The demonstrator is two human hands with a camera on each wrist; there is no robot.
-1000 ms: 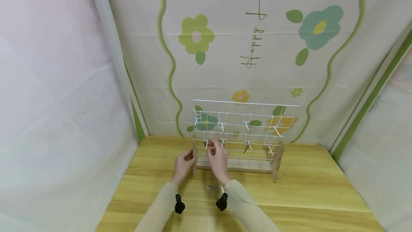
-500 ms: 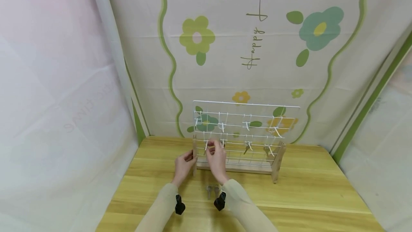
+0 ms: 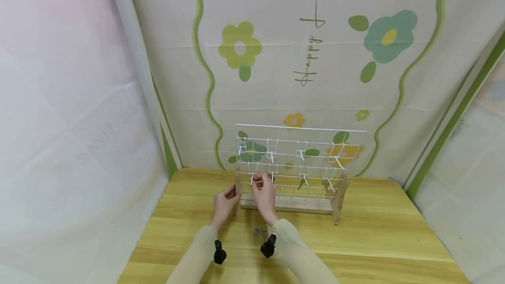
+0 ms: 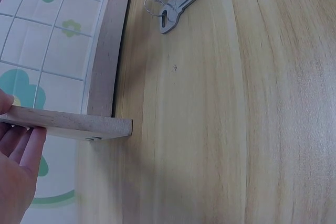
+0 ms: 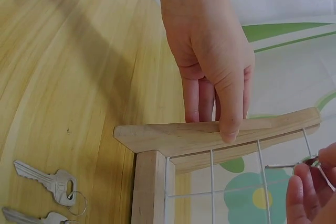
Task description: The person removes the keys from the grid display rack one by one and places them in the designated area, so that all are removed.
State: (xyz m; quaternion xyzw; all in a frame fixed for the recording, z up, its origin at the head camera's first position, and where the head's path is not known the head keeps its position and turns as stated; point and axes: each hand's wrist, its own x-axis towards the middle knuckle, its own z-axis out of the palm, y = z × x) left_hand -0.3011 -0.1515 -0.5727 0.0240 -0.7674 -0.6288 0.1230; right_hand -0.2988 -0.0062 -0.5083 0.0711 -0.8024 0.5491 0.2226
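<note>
In the head view a white wire rack with a wooden base bar stands on the table. My left hand grips its left wooden side post, thumb on one face and fingers on the other. My right hand is at the lower-left hook. Its thumb and fingers pinch a key, whose thin shaft points out from the fingertips in the right wrist view; its head is mostly hidden. Two loose keys lie below on the table, one of them a silver key with a small ring.
Other keys hang along the lower row, among them a key right of centre and a key near the right post. Upper hooks jut forward. A flower-print cloth rises behind the wooden table.
My right hand has stayed at the lower-left hook and shifted very slightly left and down. The left hand has kept its grip on the post.
</note>
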